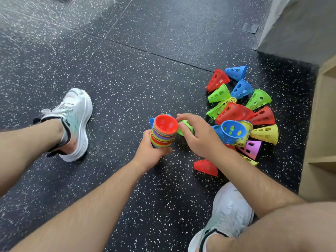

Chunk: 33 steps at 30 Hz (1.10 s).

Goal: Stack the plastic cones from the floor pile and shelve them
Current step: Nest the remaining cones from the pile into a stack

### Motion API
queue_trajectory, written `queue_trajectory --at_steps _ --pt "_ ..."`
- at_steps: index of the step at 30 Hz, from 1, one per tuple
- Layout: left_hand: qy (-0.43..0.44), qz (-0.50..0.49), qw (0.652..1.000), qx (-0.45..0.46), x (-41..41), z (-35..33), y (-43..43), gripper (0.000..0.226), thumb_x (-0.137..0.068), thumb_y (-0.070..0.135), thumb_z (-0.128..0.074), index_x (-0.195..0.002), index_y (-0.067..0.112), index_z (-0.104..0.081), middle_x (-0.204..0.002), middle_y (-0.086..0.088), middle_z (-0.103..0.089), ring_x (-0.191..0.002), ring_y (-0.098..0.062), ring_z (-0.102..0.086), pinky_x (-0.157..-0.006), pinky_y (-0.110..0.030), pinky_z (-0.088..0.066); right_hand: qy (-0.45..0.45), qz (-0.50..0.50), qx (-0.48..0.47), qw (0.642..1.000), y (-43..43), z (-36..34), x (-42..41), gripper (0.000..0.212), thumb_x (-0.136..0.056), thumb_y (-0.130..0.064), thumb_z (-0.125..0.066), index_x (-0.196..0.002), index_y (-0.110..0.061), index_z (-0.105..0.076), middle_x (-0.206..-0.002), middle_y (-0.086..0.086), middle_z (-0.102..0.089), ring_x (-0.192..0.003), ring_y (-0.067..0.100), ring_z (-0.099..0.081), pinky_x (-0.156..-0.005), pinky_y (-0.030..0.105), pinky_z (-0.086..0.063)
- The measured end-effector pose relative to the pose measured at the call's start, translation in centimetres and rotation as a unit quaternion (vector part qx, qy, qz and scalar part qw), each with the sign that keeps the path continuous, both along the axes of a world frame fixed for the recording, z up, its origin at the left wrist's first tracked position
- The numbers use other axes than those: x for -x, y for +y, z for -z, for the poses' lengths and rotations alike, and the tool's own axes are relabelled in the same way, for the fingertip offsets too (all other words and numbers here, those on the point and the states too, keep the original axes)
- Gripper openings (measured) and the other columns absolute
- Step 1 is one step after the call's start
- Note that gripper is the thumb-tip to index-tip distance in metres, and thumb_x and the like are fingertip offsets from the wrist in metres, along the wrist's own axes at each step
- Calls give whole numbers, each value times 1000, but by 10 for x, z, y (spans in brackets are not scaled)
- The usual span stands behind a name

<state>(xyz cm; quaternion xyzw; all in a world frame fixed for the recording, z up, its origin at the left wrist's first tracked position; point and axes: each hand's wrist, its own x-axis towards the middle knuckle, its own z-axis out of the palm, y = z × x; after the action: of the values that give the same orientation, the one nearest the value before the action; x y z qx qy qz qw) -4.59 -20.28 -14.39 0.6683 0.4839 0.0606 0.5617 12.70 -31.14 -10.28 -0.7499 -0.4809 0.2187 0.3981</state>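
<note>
Our left hand (150, 152) grips the cone stack (163, 132), red on top. Our right hand (199, 136) pinches a green cone (187, 126) just beside its rim. Loose pile (229, 112) sits on the floor (127, 79) to our right, near the shelf (320, 124).

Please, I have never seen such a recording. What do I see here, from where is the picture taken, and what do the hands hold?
There is no machine: a person wears one camera on the head, looking down at their own bare arms. The left hand grips a stack of nested multicoloured plastic cones. The right hand pinches a single green plastic cone beside it. A pile of loose perforated cones lies on the dark speckled floor, near a pale wooden shelf.
</note>
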Motion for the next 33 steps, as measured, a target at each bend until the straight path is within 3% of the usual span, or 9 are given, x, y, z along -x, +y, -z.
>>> queue_trajectory --at_steps 4,7,10,14,19,22,25,29,33 --pt "-2 -63 998 -13 26 5 0 64 -72 2 -91 -118 15 -49 -100 6 -66 -75 14 -60 -74 -10 -47 -74 -55 3 996 26 18 -4 27 -97 -6 -54 -119 -17 -64 -129 -1 -61 -122 20 -53 -105 40 -44" --pt "-14 -109 994 4 38 9 5 63 -66 16 -93 -110 27 -49 -102 0 -70 -84 -6 -65 -86 -30 -53 -153 -130 45 979 47 26 -5 35 -93 -5 -55 -122 -21 -65 -139 5 -55 -126 28 -52 -98 45 -49" --pt "-11 -123 992 34 40 10 11 68 -53 39 -89 -107 33 -49 -99 -3 -72 -79 -17 -65 -82 -46 -55 -249 -216 82 941 64 31 -1 46 -82 -1 -62 -123 -22 -67 -143 12 -52 -126 35 -52 -93 45 -52" --pt "-22 -124 991 50 40 12 12 69 -50 42 -88 -106 34 -49 -96 1 -71 -79 -16 -65 -82 -47 -56 -348 -289 90 888 79 40 -3 53 -64 1 -72 -113 -17 -72 -131 19 -58 -114 40 -58 -80 46 -57" --pt "-24 -105 993 55 42 16 15 70 -51 44 -87 -108 36 -49 -95 7 -70 -81 -14 -65 -83 -48 -56 -382 -290 126 868 82 44 1 32 -78 -3 -63 -108 -11 -70 -124 14 -57 -108 35 -57 -80 45 -52" --pt "-23 -101 993 56 41 17 18 68 -53 42 -88 -108 35 -48 -95 6 -69 -78 -13 -63 -82 -47 -55 -361 -233 102 897 77 43 -6 25 -69 3 -72 -92 -5 -66 -115 18 -60 -96 38 -61 -68 42 -54" --pt "-23 -96 994 48 40 17 18 65 -57 35 -89 -108 31 -49 -96 4 -70 -80 -14 -64 -83 -44 -54 -302 -142 68 940 71 38 -17 17 -81 -6 -73 -92 -7 -60 -110 15 -56 -93 36 -57 -63 41 -52" --pt "10 -70 997 23 33 15 19 63 -68 22 -93 -112 29 -50 -104 6 -70 -97 -14 -68 -95 -40 -54 -219 8 5 976 62 26 -30 12 -92 -22 -65 -95 -12 -70 -102 11 -61 -98 37 -55 -81 40 -48" --pt "37 -25 999 -3 12 8 16 67 -59 30 -88 -113 24 -50 -102 5 -69 -97 -18 -68 -92 -39 -53 -90 65 -26 993 46 7 -45 8 -95 -20 -62 -101 -16 -67 -108 7 -56 -105 28 -53 -94 30 -40"
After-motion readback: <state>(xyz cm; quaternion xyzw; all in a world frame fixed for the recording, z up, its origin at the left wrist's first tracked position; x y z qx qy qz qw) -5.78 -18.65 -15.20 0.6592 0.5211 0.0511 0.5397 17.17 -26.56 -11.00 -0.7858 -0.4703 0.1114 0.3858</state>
